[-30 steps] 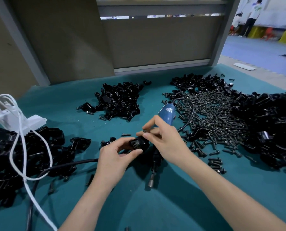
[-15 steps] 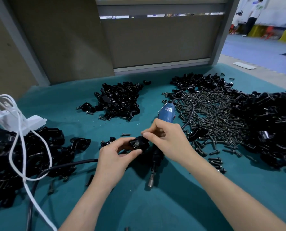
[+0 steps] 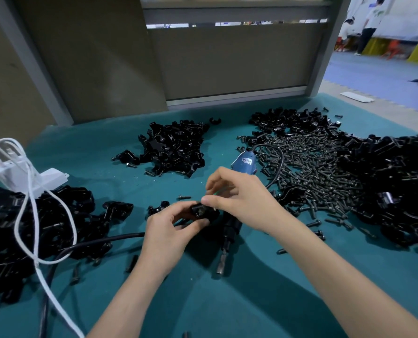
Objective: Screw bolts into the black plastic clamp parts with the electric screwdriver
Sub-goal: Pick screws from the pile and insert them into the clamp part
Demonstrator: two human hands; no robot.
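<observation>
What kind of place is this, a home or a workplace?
Most likely a workplace: an assembly bench in a factory or workshop. Heaps of identical black clamp parts and a large pile of bolts cover the teal table, with an electric screwdriver lying on it.

Left hand (image 3: 165, 236) wrapping around clamp part (image 3: 200, 212), hiding most of it. Right hand (image 3: 242, 198) covering its top; whatever being pinched there not showing. Same hand blocking electric screwdriver (image 3: 245, 162) middle. Right pile (image 3: 398, 186) and left pile (image 3: 12, 240) running past frame edges. Background people (image 3: 367, 25) appearing blurred.
</observation>
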